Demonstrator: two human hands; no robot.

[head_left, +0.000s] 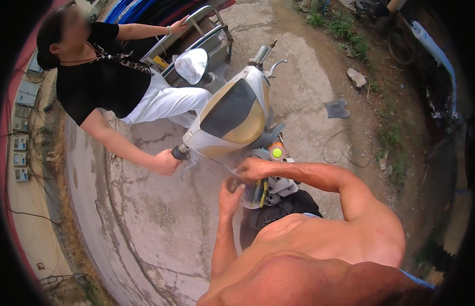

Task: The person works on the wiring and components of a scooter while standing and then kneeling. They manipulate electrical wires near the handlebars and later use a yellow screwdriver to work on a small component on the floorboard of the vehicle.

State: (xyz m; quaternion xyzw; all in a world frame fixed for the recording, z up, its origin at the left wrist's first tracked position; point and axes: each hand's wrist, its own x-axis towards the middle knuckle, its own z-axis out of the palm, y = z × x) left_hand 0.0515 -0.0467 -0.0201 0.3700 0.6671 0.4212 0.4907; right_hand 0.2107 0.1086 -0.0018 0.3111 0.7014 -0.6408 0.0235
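A scooter's front end (232, 112), white with gold and dark panels, stands in front of me. A thin cable (225, 164) runs from below its handlebar to my hands. My right hand (254, 169) is closed, its fingertips pinching the cable near its end. Just below and left of it, my left hand (231, 193) has its fingers pressed together; what they hold is too small to make out. Beside my hands are a yellow-and-dark tool-like piece (260, 193) and an orange part with a lime-green round end (277, 152).
Another person (105, 71) in a black top grips the scooter's left handlebar grip (180, 152) and rests a hand on a metal-railed cart (202, 30). A mirror (191, 66) sticks out between us. A stone (356, 77) and a grey scrap (336, 108) lie on the right.
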